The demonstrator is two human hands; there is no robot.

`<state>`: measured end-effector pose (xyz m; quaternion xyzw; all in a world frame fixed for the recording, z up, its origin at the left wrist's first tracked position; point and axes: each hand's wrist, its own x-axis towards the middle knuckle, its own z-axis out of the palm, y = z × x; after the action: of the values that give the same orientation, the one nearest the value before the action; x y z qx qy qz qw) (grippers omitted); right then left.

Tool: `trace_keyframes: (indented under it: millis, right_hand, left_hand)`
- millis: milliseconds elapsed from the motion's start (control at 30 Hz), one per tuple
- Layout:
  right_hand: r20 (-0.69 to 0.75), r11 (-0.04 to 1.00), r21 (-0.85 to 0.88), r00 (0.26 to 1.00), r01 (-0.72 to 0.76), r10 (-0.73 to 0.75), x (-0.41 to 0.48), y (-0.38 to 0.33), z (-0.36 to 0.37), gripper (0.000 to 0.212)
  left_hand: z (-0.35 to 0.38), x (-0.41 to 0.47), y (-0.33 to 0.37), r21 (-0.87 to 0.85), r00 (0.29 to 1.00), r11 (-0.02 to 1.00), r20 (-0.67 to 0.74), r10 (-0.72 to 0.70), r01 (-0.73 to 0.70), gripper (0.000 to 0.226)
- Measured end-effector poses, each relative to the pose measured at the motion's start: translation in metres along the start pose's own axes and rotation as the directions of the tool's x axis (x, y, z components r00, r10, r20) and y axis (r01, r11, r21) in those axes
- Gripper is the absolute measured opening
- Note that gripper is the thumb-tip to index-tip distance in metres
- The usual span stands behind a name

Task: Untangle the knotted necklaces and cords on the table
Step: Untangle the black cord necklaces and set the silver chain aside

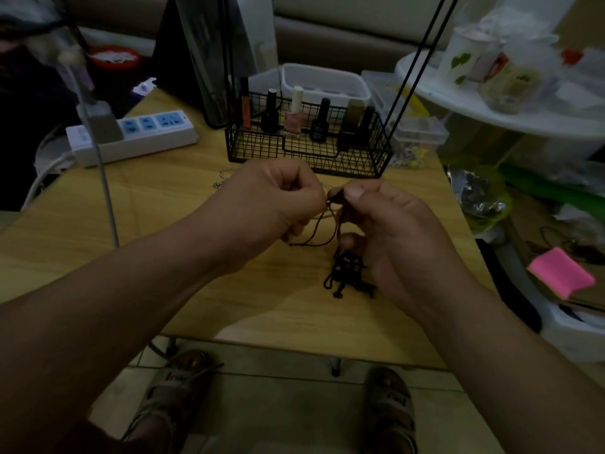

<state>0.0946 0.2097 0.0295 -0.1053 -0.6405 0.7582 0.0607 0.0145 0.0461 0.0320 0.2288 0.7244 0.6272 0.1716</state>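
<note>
Over the middle of the wooden table (183, 257), my left hand (275, 204) and my right hand (393, 231) meet fingertip to fingertip. Both pinch a thin brown cord (319, 229) at one spot. Loops of that cord hang down between the hands. A black knotted cord bundle (348, 273) lies on the table just below my right hand, partly hidden by the palm. A thin silver chain (226, 176) lies on the table behind my left hand, mostly hidden.
A black wire basket (307, 149) of nail polish bottles stands right behind the hands. A white power strip (134, 136) lies at the back left. Clear plastic boxes (419, 129) sit at the back right. Two black cords (412, 70) slant down from above. The table's front edge runs below my wrists.
</note>
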Motion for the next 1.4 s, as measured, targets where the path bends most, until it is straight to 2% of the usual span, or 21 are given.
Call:
trace_keyframes:
  millis: [67, 100, 233, 367, 433, 500, 533, 633, 700, 800, 900, 967, 1033, 1167, 1300, 1367, 1400]
  right_hand:
    - [-0.009, 0.973, 0.207, 0.994, -0.106, 0.110, 0.001, 0.001, 0.003, 0.013]
    - [0.009, 0.965, 0.228, 0.991, -0.130, 0.132, 0.001, 0.000, 0.004, 0.014]
    - [0.080, 0.997, 0.008, 0.994, -0.079, 0.078, 0.004, -0.002, 0.000, 0.017]
    - [0.119, 0.993, -0.109, 0.992, -0.032, 0.045, 0.005, -0.005, -0.006, 0.018]
    - [0.128, 0.966, -0.257, 0.992, 0.022, 0.011, 0.005, -0.004, -0.007, 0.022]
    - [0.121, 0.913, -0.392, 0.990, 0.112, -0.070, 0.003, -0.003, -0.004, 0.010]
    - [0.106, 0.891, -0.428, 0.987, 0.154, -0.119, 0.003, -0.003, -0.002, 0.004]
    - [0.031, 0.864, -0.468, 0.980, 0.188, -0.197, 0.005, -0.002, -0.003, 0.007]
    - [-0.012, 0.901, -0.413, 0.988, 0.135, -0.153, 0.005, -0.001, -0.005, 0.014]
    - [-0.023, 0.994, -0.109, 1.000, -0.003, 0.000, 0.007, -0.001, -0.004, 0.023]
    - [0.037, 0.990, 0.065, 0.992, -0.127, 0.124, 0.004, -0.006, -0.003, 0.027]
    - [0.065, 0.986, 0.063, 0.986, -0.157, 0.153, 0.002, -0.006, 0.000, 0.028]
    - [0.040, 0.990, -0.025, 0.990, -0.135, 0.136, 0.002, -0.004, 0.003, 0.032]
    - [0.023, 0.987, -0.138, 0.996, -0.087, 0.091, 0.005, -0.003, 0.006, 0.051]
    - [0.047, 0.993, -0.001, 0.992, -0.116, 0.116, 0.011, -0.004, 0.005, 0.050]
    - [0.118, 0.988, 0.075, 0.985, -0.138, 0.128, 0.012, -0.007, -0.002, 0.042]
    - [0.166, 0.990, 0.041, 0.978, -0.133, 0.125, 0.012, -0.009, -0.007, 0.038]
  left_hand:
    - [0.000, 0.001, 0.000, -0.005, 1.000, 1.000, -0.011, 0.004, -0.004, 0.008]
    - [0.000, 0.001, 0.000, -0.005, 1.000, 1.000, -0.017, 0.007, -0.007, 0.008]
    - [-0.004, 0.002, -0.001, 0.001, 1.000, 1.000, -0.026, -0.004, 0.004, 0.008]
    - [-0.006, 0.002, -0.003, 0.014, 1.000, 1.000, -0.028, -0.013, 0.013, 0.006]
    - [-0.006, 0.001, -0.003, 0.021, 1.000, 1.000, -0.020, -0.008, 0.009, 0.005]
    - [-0.006, 0.001, -0.003, 0.027, 1.000, 1.000, -0.015, -0.005, 0.005, 0.004]
    - [-0.007, 0.001, -0.003, 0.032, 1.000, 0.999, -0.016, -0.003, 0.004, 0.004]
    - [-0.006, 0.001, -0.002, 0.042, 1.000, 0.999, -0.018, 0.002, -0.001, 0.006]
    - [-0.005, 0.000, -0.002, 0.051, 1.000, 0.999, -0.021, 0.001, 0.000, 0.005]
    - [-0.005, 0.000, -0.002, 0.059, 1.000, 0.998, -0.028, -0.006, 0.008, 0.006]
    - [-0.005, 0.001, -0.003, 0.049, 0.999, 0.999, -0.038, -0.017, 0.018, 0.007]
    - [-0.004, 0.000, -0.003, 0.036, 0.999, 0.999, -0.029, -0.031, 0.032, 0.008]
    - [-0.003, 0.000, -0.003, 0.027, 0.999, 0.998, -0.009, -0.051, 0.051, 0.009]
    - [-0.002, -0.001, -0.005, -0.007, 0.994, 0.994, 0.016, -0.107, 0.107, 0.012]
    - [-0.004, -0.001, -0.006, -0.039, 0.986, 0.986, 0.017, -0.164, 0.165, 0.007]
    - [-0.006, 0.000, -0.006, -0.044, 0.982, 0.981, 0.009, -0.188, 0.188, 0.007]
    - [-0.008, 0.001, -0.007, -0.046, 0.980, 0.979, 0.005, -0.198, 0.198, 0.009]
